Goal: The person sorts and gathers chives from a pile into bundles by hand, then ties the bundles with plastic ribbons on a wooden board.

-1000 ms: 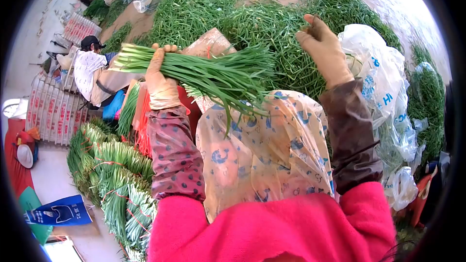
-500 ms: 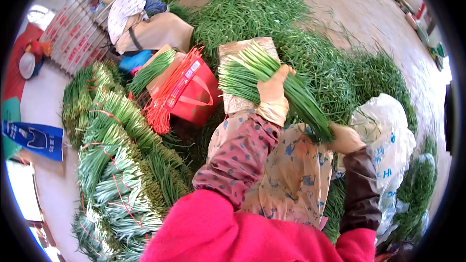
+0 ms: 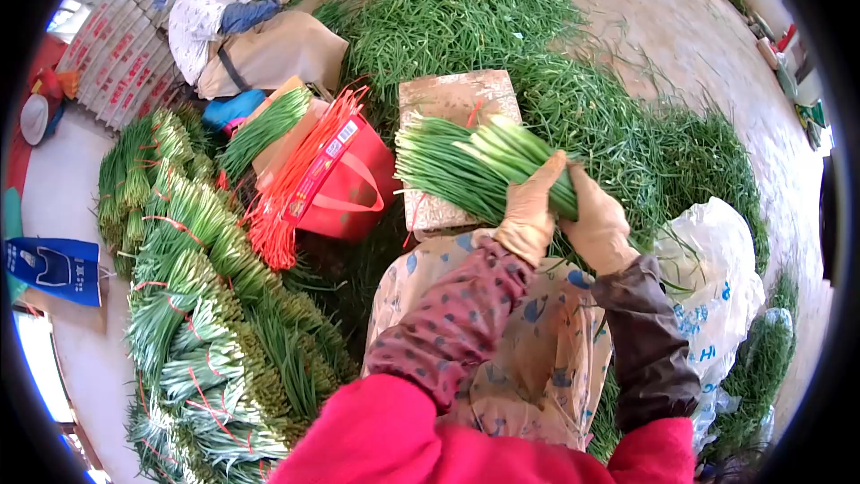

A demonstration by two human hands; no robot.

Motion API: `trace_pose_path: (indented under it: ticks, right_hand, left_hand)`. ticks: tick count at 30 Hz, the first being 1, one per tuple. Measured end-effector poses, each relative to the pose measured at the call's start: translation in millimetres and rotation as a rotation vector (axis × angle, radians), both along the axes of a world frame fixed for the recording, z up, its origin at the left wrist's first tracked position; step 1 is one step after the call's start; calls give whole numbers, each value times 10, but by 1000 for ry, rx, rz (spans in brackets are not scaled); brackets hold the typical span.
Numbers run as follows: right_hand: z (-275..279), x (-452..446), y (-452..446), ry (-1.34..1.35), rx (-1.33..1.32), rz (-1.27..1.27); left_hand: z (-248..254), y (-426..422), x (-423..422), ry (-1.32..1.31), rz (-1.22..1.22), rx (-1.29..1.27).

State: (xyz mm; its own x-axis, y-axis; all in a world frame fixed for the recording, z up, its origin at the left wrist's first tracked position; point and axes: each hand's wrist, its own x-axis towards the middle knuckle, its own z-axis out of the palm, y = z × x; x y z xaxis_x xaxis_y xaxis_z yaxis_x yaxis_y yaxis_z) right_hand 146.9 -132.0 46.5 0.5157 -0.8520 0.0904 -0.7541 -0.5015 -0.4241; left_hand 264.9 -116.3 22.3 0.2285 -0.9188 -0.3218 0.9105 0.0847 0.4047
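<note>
My left hand (image 3: 530,208), in a tan glove, is closed round a bunch of garlic chives (image 3: 515,154) with the pale ends pointing up and left. My right hand (image 3: 598,222), gloved as well, grips the same bunch at its leafy end, close beside the left. More garlic chives (image 3: 443,161) lie under the bunch across a worn, light-coloured board (image 3: 470,91) in front of me. A bit of red tie shows on the board. The leaf tips are hidden behind my hands.
Tied bundles of garlic chives (image 3: 210,305) are stacked at left. A red bag (image 3: 345,193) carries orange-red ties (image 3: 282,215). Loose greens (image 3: 466,18) heap up beyond the board. A white plastic sack (image 3: 717,260) lies at right; a co-worker (image 3: 202,27) sits at upper left.
My right hand has moved up and left along the bunch to beside my left hand. The bunch has swung lower and flatter over the chives on the board. The co-worker's head has lifted.
</note>
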Motion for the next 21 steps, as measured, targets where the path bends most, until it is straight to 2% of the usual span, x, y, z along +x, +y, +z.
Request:
trace_pose_path:
  ticks: [3,6,7,9,11,13,15,17,19,21]
  right_hand:
    - [-213,329,-299,35,-47,125]
    - [-391,787,-613,96,-43,165]
    - [-497,931,-718,105,-41,174]
    - [-583,1175,-812,116,-77,206]
    - [-705,1355,-890,88,-117,255]
    - [-856,1488,-954,71,-133,270]
    - [-1006,1580,-1016,129,-184,305]
    - [-1116,1641,-1068,141,-179,325]
    - [-1144,1709,-1106,165,-183,349]
    - [-1149,1783,-1087,260,-70,334]
  left_hand:
    - [-329,-53,472,-133,-113,-101]
    - [-463,-28,882,-362,-310,-56]
    - [-495,14,1017,-469,-388,65]
    - [-673,150,1243,-483,-323,307]
    - [-1100,255,1632,-522,-147,382]
    - [-1563,375,2241,-586,99,312]
    - [-1188,332,2263,-670,419,391]
    - [-1213,246,2445,-851,393,318]
    - [-1349,87,2558,-881,410,301]
    - [-1497,-50,2604,-1073,331,255]
